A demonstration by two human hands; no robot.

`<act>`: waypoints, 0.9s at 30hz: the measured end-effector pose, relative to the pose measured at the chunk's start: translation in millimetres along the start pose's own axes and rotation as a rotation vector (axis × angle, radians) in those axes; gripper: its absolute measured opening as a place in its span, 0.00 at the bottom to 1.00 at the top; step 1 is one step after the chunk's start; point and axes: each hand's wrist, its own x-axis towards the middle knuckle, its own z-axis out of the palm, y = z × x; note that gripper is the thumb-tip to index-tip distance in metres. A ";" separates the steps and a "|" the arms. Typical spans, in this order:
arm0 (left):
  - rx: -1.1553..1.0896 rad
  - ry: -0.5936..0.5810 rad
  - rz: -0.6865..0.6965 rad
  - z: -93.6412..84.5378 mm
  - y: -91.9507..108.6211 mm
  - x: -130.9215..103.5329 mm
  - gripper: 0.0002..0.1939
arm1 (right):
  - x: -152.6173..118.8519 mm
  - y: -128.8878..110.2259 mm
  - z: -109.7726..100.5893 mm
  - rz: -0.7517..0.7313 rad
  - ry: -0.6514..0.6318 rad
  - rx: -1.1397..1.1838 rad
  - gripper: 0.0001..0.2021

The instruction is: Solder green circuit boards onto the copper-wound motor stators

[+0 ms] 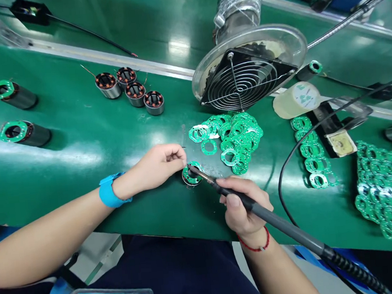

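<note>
My right hand (245, 202) is wrapped round a soldering iron (270, 216), its tip slanting down to a green ring-shaped circuit board (186, 177). This board sits on top of a round motor stator standing upright on the bench. Just left of the iron's tip, my left hand (165, 165) is closed in a pinch at the board's edge; what its fingertips hold is too small to make out. A heap of loose green ring boards (241, 136) lies just behind and to the right of the stator.
A fume extractor fan (240, 81) hangs over the back. Several bare stators (135, 93) stand at the back left, and two boarded stators (26, 133) lie farther left. A tape roll (296, 100), soldering sponge (341, 143) and board panels (385, 190) are right. The iron's cable (281, 176) loops nearby.
</note>
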 end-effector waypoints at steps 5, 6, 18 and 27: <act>0.006 -0.002 -0.001 -0.1 -0.4 -0.1 0.05 | -3.8 7.5 2.5 0.014 0.050 0.026 0.14; 0.007 -0.003 -0.002 0.0 -0.6 0.0 0.05 | -2.6 8.2 3.8 0.034 0.032 0.020 0.16; -0.070 -0.109 0.050 -10.1 -10.7 -1.0 0.09 | 6.4 12.7 14.6 0.054 -0.395 -0.216 0.23; 0.037 -0.091 0.105 -4.2 -11.2 -3.6 0.07 | 9.3 13.7 16.7 -0.087 -0.322 -0.415 0.22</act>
